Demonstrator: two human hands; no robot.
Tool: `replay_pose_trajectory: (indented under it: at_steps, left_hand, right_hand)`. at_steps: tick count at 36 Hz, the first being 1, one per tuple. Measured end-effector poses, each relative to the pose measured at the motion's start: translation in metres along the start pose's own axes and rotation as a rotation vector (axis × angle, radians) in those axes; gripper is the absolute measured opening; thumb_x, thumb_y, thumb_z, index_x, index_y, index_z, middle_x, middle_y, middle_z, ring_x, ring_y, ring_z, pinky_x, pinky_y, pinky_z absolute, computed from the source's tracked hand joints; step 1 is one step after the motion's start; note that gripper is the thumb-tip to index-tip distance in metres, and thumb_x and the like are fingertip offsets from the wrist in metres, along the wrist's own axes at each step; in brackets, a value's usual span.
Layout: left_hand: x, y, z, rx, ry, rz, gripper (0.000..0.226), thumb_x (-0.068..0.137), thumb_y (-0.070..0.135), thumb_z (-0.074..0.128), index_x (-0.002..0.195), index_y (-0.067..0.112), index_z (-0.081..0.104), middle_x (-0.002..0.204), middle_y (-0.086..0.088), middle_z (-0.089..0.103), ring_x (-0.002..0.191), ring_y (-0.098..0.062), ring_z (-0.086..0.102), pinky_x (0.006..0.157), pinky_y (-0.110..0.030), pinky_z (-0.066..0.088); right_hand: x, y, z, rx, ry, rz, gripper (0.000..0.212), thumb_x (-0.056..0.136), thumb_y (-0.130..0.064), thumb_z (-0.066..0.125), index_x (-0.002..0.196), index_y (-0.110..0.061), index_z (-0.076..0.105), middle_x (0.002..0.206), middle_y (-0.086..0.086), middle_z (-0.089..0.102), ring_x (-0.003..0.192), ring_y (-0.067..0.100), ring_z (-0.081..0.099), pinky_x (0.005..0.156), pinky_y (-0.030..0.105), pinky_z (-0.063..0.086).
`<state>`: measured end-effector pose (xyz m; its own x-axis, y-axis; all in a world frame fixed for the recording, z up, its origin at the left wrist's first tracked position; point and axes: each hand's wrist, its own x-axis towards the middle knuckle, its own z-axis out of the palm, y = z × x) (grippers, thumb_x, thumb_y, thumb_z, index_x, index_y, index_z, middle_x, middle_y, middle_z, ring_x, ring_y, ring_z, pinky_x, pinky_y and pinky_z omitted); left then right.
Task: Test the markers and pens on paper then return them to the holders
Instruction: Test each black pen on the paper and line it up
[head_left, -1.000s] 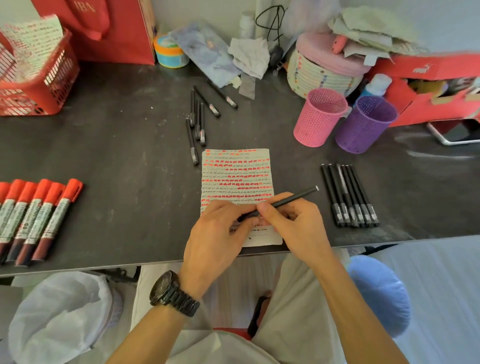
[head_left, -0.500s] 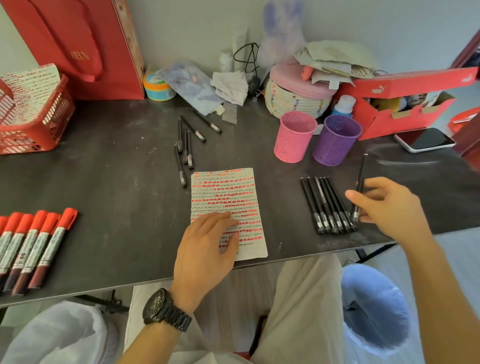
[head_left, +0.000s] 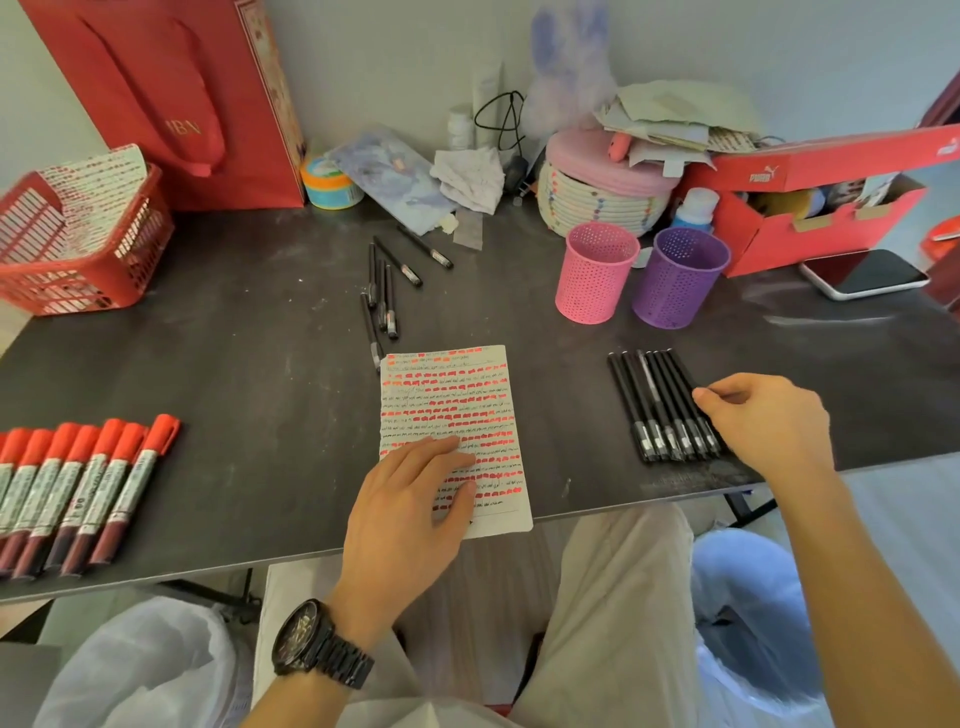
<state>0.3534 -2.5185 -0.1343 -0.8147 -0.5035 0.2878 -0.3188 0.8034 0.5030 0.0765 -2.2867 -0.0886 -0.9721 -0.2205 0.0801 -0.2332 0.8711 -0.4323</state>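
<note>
Pressing flat on the lower half of the white lined paper sheet covered in red and black test strokes, at lower centre: the left hand, fingers straight, gripping nothing. At right of centre: the right hand, thumb and forefinger curled onto the shaft of the outermost black pen. Placed at the right edge of the tidy row of black pens on the dark grey desk. Packed shaft against shaft in that row, long axes running from upper left to lower right.

Likely next: fetching one from the loose cluster of thin black pens, just above the sheet's upper left corner. Mostly up-and-down in the frame there, two at the top slanting toward the right. Straight above the left hand; well apart from the right hand, with the sheet between. Nearer the left, then. Probably best met across the shaft, fingers closing from either side.

Above the row, upright and side by side: a pink perforated cup holder and a purple perforated cup holder, both nearer the right hand. At far left, lined up and well apart from both hands: red-capped markers.
</note>
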Motion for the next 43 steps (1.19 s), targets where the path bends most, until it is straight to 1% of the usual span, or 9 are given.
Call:
replay_pose_trajectory:
  at_steps: [6, 12, 17, 22, 26, 30, 36, 39, 43]
  left_hand:
    - [-0.004, -0.005, -0.001, 0.002, -0.001, -0.001, 0.029, 0.093, 0.038, 0.067, 0.121, 0.03, 0.069, 0.132, 0.016, 0.062, 0.124, -0.008, 0.054, 0.108, -0.029, 0.037]
    - [-0.003, -0.005, -0.004, -0.037, 0.005, 0.017, 0.039, 0.093, 0.048, 0.049, 0.118, 0.028, 0.071, 0.131, 0.015, 0.062, 0.121, -0.01, 0.056, 0.106, -0.034, 0.044]
    - [0.001, -0.007, -0.005, -0.023, -0.007, 0.023, 0.035, 0.094, 0.048, 0.051, 0.118, 0.03, 0.069, 0.131, 0.017, 0.061, 0.121, -0.008, 0.056, 0.106, -0.034, 0.046]
    - [0.006, -0.008, -0.013, -0.002, -0.08, 0.038, 0.036, 0.094, 0.052, 0.049, 0.122, 0.037, 0.066, 0.133, 0.022, 0.057, 0.125, -0.003, 0.05, 0.107, -0.029, 0.04]
    - [0.022, -0.013, -0.027, -0.062, -0.056, 0.001, 0.035, 0.093, 0.051, 0.044, 0.122, 0.04, 0.062, 0.128, 0.027, 0.057, 0.122, 0.003, 0.044, 0.1, -0.017, 0.036]
    - [0.055, -0.036, -0.041, -0.063, -0.012, -0.091, 0.028, 0.095, 0.051, 0.046, 0.121, 0.046, 0.056, 0.12, 0.031, 0.053, 0.113, 0.007, 0.045, 0.088, -0.007, 0.034]
    - [0.126, -0.075, -0.051, -0.007, -0.059, -0.333, 0.019, 0.096, 0.048, 0.054, 0.113, 0.04, 0.056, 0.108, 0.018, 0.058, 0.096, -0.006, 0.058, 0.081, -0.034, 0.055]
    - [0.154, -0.082, -0.049, 0.069, -0.141, -0.413, 0.025, 0.094, 0.054, 0.055, 0.107, 0.032, 0.055, 0.105, 0.009, 0.062, 0.096, -0.015, 0.06, 0.081, -0.039, 0.055]
    - [0.176, -0.079, -0.045, 0.291, -0.263, -0.465, 0.044, 0.091, 0.067, 0.05, 0.1, 0.025, 0.054, 0.094, 0.005, 0.061, 0.086, -0.019, 0.061, 0.068, -0.034, 0.049]
  right_hand:
    - [-0.006, 0.0, 0.003, 0.029, -0.007, 0.001, 0.02, 0.094, -0.039, 0.066, 0.099, -0.022, 0.076, 0.078, -0.004, 0.067, 0.086, 0.026, 0.058, 0.073, 0.031, 0.038]
    - [-0.02, -0.015, 0.008, 0.128, 0.104, -0.028, 0.019, 0.094, -0.036, 0.061, 0.106, -0.024, 0.071, 0.098, 0.002, 0.072, 0.096, 0.028, 0.064, 0.082, 0.037, 0.045]
    - [-0.051, -0.054, 0.025, 0.344, 0.23, -0.185, 0.013, 0.091, -0.024, 0.065, 0.102, -0.026, 0.071, 0.094, -0.003, 0.066, 0.091, 0.026, 0.063, 0.083, 0.038, 0.046]
    - [-0.079, -0.096, 0.055, 0.467, 0.059, -0.369, 0.018, 0.088, -0.026, 0.069, 0.105, -0.029, 0.07, 0.104, -0.011, 0.065, 0.096, 0.017, 0.063, 0.082, 0.037, 0.053]
    - [-0.09, -0.118, 0.08, 0.413, -0.086, -0.494, 0.026, 0.087, -0.03, 0.071, 0.114, -0.031, 0.069, 0.12, -0.015, 0.057, 0.111, 0.011, 0.049, 0.089, 0.028, 0.041]
    - [-0.096, -0.125, 0.097, 0.19, -0.133, -0.53, 0.032, 0.089, -0.037, 0.072, 0.12, -0.03, 0.071, 0.131, -0.008, 0.06, 0.121, 0.019, 0.05, 0.099, 0.04, 0.045]
    - [-0.092, -0.123, 0.1, 0.186, -0.142, -0.501, 0.033, 0.089, -0.046, 0.067, 0.119, -0.034, 0.07, 0.133, -0.014, 0.059, 0.124, 0.015, 0.047, 0.103, 0.041, 0.04]
    - [-0.091, -0.121, 0.099, 0.193, -0.139, -0.508, 0.034, 0.088, -0.047, 0.067, 0.119, -0.034, 0.07, 0.133, -0.015, 0.059, 0.124, 0.015, 0.048, 0.103, 0.043, 0.043]
    - [-0.091, -0.12, 0.099, 0.202, -0.138, -0.509, 0.036, 0.087, -0.05, 0.065, 0.119, -0.034, 0.07, 0.131, -0.018, 0.059, 0.123, 0.011, 0.048, 0.102, 0.042, 0.046]
